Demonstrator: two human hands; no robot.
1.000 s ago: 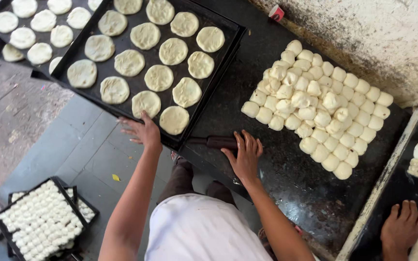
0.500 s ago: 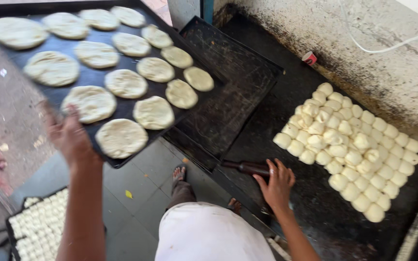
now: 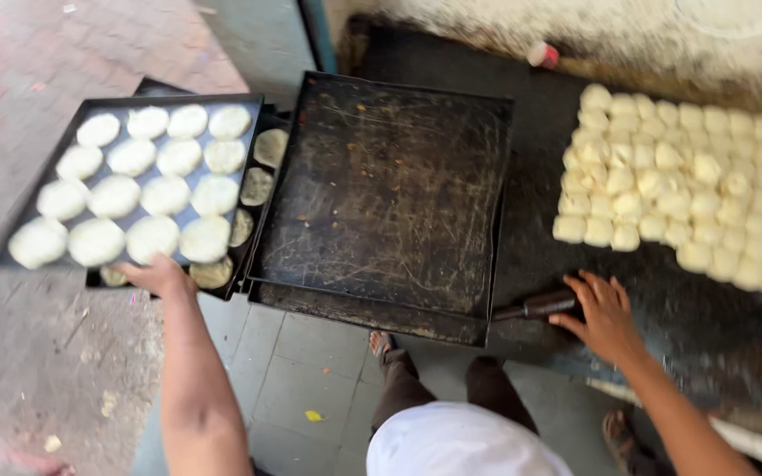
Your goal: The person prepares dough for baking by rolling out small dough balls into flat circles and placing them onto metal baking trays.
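My left hand (image 3: 159,274) grips the near edge of a black baking tray (image 3: 41,207) loaded with several flattened dough discs (image 3: 153,195), held over another filled tray below it at the left. My right hand (image 3: 604,314) rests flat on the dark worktop (image 3: 531,247), fingers spread, touching the end of a dark rolling pin (image 3: 540,306). An empty, scratched black tray (image 3: 387,189) lies on the worktop between my hands. A block of small pale dough portions (image 3: 681,181) sits to the right.
A second tray of dough discs (image 3: 262,189) lies partly hidden under the held one. A small pink-capped item (image 3: 541,55) stands by the rough wall at the back. Grey floor tiles (image 3: 293,388) and my feet are below.
My left hand has swung the loaded tray off the worktop to the left, over the other filled tray, uncovering the empty black tray. My right hand has stayed by the rolling pin.
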